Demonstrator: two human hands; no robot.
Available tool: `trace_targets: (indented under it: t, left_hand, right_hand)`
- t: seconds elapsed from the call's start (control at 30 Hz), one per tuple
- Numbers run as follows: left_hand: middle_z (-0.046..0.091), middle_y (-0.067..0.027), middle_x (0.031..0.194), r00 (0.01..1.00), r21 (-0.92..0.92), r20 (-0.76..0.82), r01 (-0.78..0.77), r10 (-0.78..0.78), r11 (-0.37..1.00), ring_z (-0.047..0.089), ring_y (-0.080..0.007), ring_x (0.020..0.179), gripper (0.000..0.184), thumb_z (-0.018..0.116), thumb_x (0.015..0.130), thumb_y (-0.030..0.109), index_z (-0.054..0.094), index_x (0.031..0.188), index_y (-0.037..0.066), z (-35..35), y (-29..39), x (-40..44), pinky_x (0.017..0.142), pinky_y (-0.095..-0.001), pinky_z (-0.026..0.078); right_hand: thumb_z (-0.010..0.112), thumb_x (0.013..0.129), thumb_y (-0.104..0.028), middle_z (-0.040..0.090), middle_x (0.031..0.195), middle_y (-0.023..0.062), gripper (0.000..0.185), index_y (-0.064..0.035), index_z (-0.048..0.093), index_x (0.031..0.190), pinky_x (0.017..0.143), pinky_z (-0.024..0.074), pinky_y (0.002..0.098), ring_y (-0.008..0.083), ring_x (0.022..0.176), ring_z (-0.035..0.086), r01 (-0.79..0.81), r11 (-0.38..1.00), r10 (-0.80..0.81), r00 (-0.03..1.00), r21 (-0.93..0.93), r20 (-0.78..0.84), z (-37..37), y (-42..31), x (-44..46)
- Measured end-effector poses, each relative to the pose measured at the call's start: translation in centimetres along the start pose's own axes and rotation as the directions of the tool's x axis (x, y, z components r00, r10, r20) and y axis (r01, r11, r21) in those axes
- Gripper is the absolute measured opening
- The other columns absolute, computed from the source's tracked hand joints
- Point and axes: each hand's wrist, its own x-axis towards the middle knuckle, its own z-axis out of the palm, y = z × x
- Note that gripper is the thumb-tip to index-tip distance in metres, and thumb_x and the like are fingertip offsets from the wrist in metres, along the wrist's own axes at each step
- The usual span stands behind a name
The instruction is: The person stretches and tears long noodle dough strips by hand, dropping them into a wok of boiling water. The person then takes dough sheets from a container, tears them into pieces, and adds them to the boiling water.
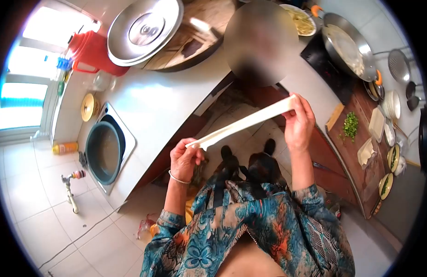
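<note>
Head view here, and both hands are busy with one pale dough strip. The left hand has its near end pinched, thumb against curled fingers with pretty much no gap, and the right hand has the far end squeezed between thumb and fingers the same way. So the strip is pulled out fairly straight between the two grips, slanting up toward the right one, hanging over the floor and not touching any counter. There's a pale bracelet on the wrist just below the left grip. Left of that grip you've got a blue-grey basin sitting at the sink, and farther left a tap. Up and left of the left grip, near the window, is a red jug beside a shiny metal basin. Over to the right of the right grip there's a little heap of chopped greens on a brown wooden board. Above and right of that same grip, a wok with orange handles sits on a black cooktop, with something whitish inside that I can't make out.
</note>
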Motion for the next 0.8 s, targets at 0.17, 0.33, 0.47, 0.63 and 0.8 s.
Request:
trace_targets:
  t: [0.17, 0.33, 0.47, 0.63, 0.8]
  left_hand:
    - [0.060, -0.0128, 0.094, 0.980, -0.170, -0.136, -0.170, 0.148, 0.971, 0.059, -0.0230, 0.088, 0.010, 0.051, 0.090, 0.009, 0.054, 0.096, 0.001, -2.9, 1.0, 1.4, 0.078, -0.0338, 0.051]
    - [0.060, -0.0128, 0.103, 0.948, -0.645, -0.225, -0.317, 0.224, 0.695, 0.058, -0.0244, 0.096, 0.014, 0.051, 0.090, 0.012, 0.054, 0.099, 0.001, -5.4, 1.5, 2.2, 0.081, -0.0368, 0.051]
    - [0.061, -0.0124, 0.099, 0.891, -0.773, -0.307, -0.439, 0.336, 0.457, 0.057, -0.0222, 0.090, 0.015, 0.049, 0.092, 0.012, 0.055, 0.099, 0.000, -10.0, 1.9, 1.7, 0.078, -0.0335, 0.051]
    - [0.064, -0.0090, 0.094, 0.876, -0.664, -0.411, -0.478, 0.253, 0.575, 0.062, -0.0216, 0.086, 0.013, 0.054, 0.089, 0.010, 0.059, 0.098, 0.001, -16.8, 2.4, -0.2, 0.071, -0.0310, 0.054]
    - [0.064, -0.0041, 0.086, 0.814, -0.319, -0.503, -0.486, 0.289, 0.814, 0.063, -0.0144, 0.079, 0.007, 0.058, 0.086, 0.012, 0.059, 0.091, 0.006, -19.3, 11.3, -2.2, 0.065, -0.0280, 0.054]
  right_hand:
    - [0.058, 0.088, -0.014, 0.060, 0.082, 0.0010, 0.018, 0.0004, 0.063, 0.098, 0.057, 0.0470, 0.0206, 0.0068, 0.069, 0.054, 0.087, 0.992, -0.062, 0.964, -0.086, 0.260, 6.3, 4.6, -0.3]
    - [0.058, 0.088, -0.015, 0.061, 0.082, 0.0028, 0.018, 0.0012, 0.063, 0.096, 0.055, 0.0476, 0.0211, 0.0071, 0.066, 0.054, 0.168, 0.966, -0.100, 0.945, -0.198, 0.313, 10.0, 7.4, 1.5]
    - [0.059, 0.088, -0.014, 0.061, 0.079, 0.0045, 0.019, 0.0019, 0.062, 0.096, 0.053, 0.0485, 0.0214, 0.0083, 0.059, 0.054, 0.112, 0.988, -0.078, 0.955, -0.105, 0.287, 10.0, 9.2, 3.6]
    - [0.060, 0.086, -0.014, 0.063, 0.078, 0.0047, 0.017, -0.0004, 0.064, 0.096, 0.052, 0.0484, 0.0213, 0.0092, 0.059, 0.056, 0.292, 0.934, -0.225, 0.928, -0.206, 0.297, 6.6, 10.8, 11.5]
    - [0.061, 0.085, -0.014, 0.062, 0.080, 0.0061, 0.017, -0.0011, 0.063, 0.095, 0.054, 0.0483, 0.0237, 0.0118, 0.061, 0.057, 0.605, 0.725, -0.443, 0.776, -0.329, 0.449, 10.2, 2.8, 15.3]
